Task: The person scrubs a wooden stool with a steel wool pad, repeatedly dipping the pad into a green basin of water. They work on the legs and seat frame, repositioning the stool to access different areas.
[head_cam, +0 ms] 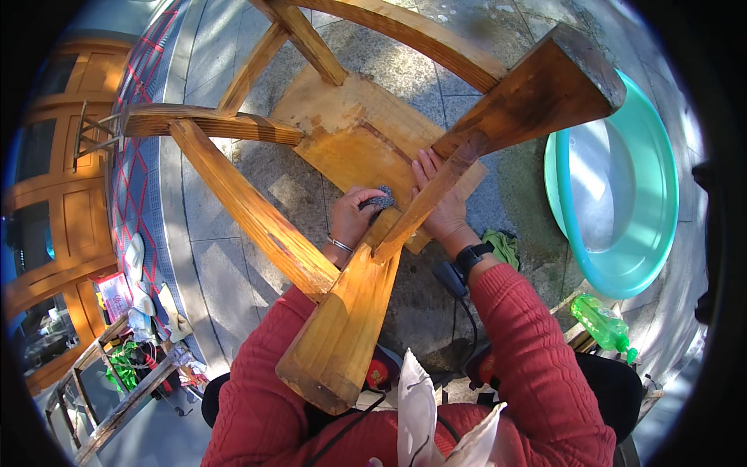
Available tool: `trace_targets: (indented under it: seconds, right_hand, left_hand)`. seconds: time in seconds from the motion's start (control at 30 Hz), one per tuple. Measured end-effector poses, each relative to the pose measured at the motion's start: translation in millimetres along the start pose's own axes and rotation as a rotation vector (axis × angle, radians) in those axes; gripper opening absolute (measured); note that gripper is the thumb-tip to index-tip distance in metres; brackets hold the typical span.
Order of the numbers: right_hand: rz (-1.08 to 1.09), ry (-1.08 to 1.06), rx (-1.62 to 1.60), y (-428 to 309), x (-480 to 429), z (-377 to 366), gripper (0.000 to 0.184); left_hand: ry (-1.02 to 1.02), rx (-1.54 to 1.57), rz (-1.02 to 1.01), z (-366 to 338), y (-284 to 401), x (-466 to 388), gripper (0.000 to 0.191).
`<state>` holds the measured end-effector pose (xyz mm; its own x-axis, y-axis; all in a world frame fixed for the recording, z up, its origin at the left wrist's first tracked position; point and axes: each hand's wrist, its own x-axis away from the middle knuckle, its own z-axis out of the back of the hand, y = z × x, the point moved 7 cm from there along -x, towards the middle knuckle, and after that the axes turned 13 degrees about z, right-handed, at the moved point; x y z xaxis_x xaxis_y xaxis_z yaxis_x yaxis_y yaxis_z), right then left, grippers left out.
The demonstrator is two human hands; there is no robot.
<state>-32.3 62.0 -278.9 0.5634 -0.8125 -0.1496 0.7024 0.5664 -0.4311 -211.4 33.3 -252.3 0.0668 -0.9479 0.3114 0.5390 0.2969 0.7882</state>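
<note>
A wooden stool lies upside down on the pavement, its legs (335, 344) pointing up toward me. The underside of its seat (373, 128) is partly pale and blotchy, partly a glossy orange-brown. My left hand (350, 216) pinches a grey scouring pad (382, 198), likely steel wool, against the seat close to the base of the nearest leg. Flat on the seat board rests my right hand (440, 198), fingers extended, partly hidden behind a stretcher (429, 201) and another leg (531, 96).
To the right stands a turquoise plastic basin (650, 233) holding cloudy liquid. A green bottle (601, 324) lies below it. A green cloth (503, 245) is on the ground by my right wrist. At left are a metal frame (111, 417), gloves (172, 315) and orange wooden doors (84, 204).
</note>
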Motion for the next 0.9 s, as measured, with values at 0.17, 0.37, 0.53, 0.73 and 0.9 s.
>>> trace_targets:
  seconds: [0.17,0.37,0.53,0.73,0.9]
  right_hand:
    - [0.135,0.192,0.061,-9,0,10,0.058]
    - [0.229,0.292,0.082,-18,-3,17,0.058]
    - [0.316,0.260,0.127,-28,-6,14,0.051]
    - [0.317,0.164,0.112,-28,-8,-1,0.051]
    - [0.200,0.205,0.070,-28,-9,-3,0.051]
  left_hand:
    - [-0.156,-0.149,-0.141,-1,-1,14,0.065]
    - [-0.159,-0.308,-0.341,-5,-3,20,0.070]
    - [-0.112,-0.193,-0.361,1,-2,17,0.052]
    - [-0.063,-0.167,-0.364,8,-6,9,0.039]
    - [0.013,0.020,-0.377,2,-17,10,0.052]
